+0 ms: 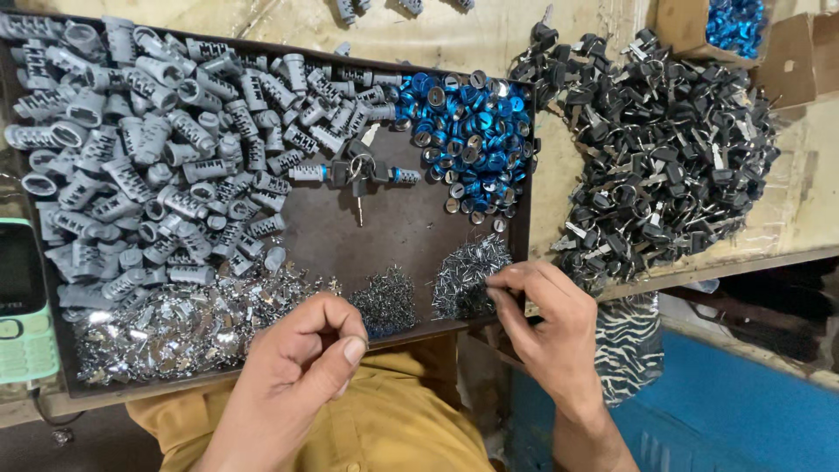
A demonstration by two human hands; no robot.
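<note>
the dark tray [384,236] is sitting at the centre of it all, and both hands are working along its near rim; the right hand [546,319] is hovering at the tray's near right corner, fingers curled in, thumb and forefinger tips pressing together right at the edge of a small heap of shiny metal slivers [468,275], though whether a sliver is actually caught between them is too small to tell; the left hand [301,358] is sitting just below the tray's near rim, towards the middle, thumb pressing against the curled forefinger in a tight pinch, and what it is pinching is hidden; just beyond that hand, inside the tray, another little heap of slivers [386,301] is lying, and a wider spread of bright metal bits [183,328] is filling the tray's near left corner; the grey lock cylinders [149,149] are piling up across the tray's left and far side; the blue caps [468,131] are crowding the tray's far right corner; a bunch of black keys with a cylinder [358,170] is lying in the tray's middle; off the tray's right side a big heap of black keys [673,149] is covering the bench, and off its left edge a green phone [24,301] is resting
</note>
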